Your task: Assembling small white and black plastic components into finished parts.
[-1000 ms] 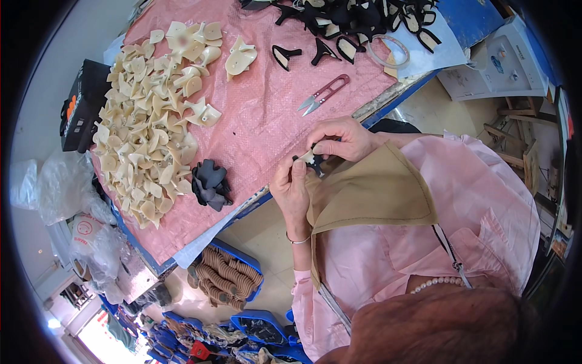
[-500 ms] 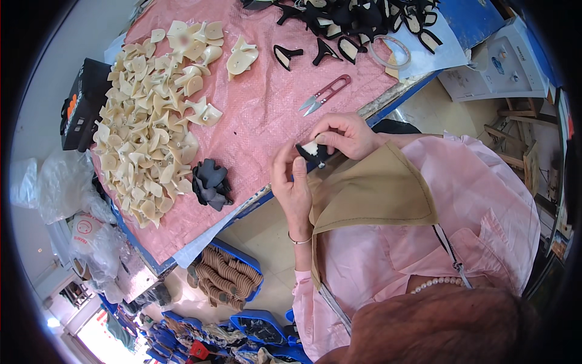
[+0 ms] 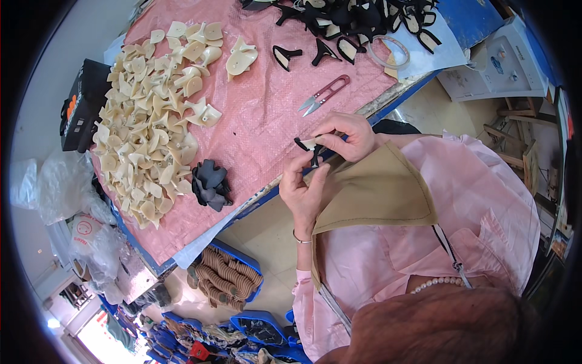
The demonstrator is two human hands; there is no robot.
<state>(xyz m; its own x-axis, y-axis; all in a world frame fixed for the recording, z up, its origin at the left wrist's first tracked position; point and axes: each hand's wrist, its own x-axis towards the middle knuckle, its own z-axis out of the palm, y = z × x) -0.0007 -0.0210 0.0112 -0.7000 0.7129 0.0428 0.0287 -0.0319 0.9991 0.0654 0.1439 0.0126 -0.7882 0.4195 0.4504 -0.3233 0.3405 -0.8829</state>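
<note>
Head view, right hand point(image 3: 350, 134): I pinch one end of the small piece between thumb and fingertips.
Left hand point(image 3: 301, 191): my thumb and forefinger stand apart around the piece's lower stem; whether they press it, I cannot tell.
Black-covered piece point(image 3: 308, 144): between my two hands, its cream face partly showing, its black stem pointing down toward my left fingertips.
Handling: I judge it light, with a stiff core under a softer covering; unlikely to slip or break.
Hold: the rim suits my right pinch; the narrow stem should give my left fingers a steady grip.
Snips point(image 3: 332, 90): just beyond my right hand, blades pointing left.
Dark grey bundle point(image 3: 211, 184): left of my left hand, on the pink sheet point(image 3: 260, 121).
Cream pieces point(image 3: 145, 133): heaped farther left.
Black-and-cream pieces point(image 3: 351, 21): well beyond my right hand.
</note>
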